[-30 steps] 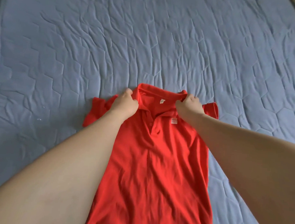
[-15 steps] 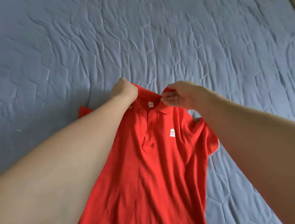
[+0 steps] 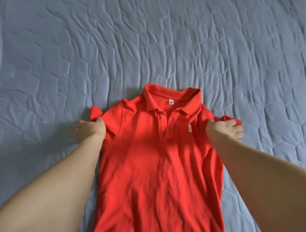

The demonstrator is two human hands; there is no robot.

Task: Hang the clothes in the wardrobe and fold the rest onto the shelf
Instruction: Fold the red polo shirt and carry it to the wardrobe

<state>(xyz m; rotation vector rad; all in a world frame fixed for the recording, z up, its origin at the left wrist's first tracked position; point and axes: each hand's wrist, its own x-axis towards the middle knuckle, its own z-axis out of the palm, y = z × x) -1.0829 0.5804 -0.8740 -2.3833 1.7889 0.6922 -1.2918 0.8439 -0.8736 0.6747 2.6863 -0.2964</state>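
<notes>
Status, left to right:

- Bedcover: blue, quilted, wrinkled. Serves as the work surface. No wardrobe, hanger or shelf in view.
- Left hand: moved from the collar, where it gripped a second ago, out to the left sleeve. Thumb now pinching the fabric at the sleeve seam; remaining fingers curled beneath and mostly hidden. Sleeve bunched, partly tucked under itself.
- Polo shirt: red, lying face up on the bedcover, collar away from the camera, hem running out of the bottom of the picture. Collar flat and released. Placket and small chest tag visible. Body lightly creased but straight.
- Right hand: likewise shifted off the collar to the right sleeve. Fingers closed over the cloth, gripping it; sleeve crumpled under them.

Assessment: collar alignment appears complete; current step judged to be spreading the sleeves outward ahead of folding. Folding itself not yet started; task early for this garment.

Next move, as judged: draw both sleeves flat, then fold inward. Risk: uneven pull skewing the body or leaving the left sleeve doubled under.
</notes>
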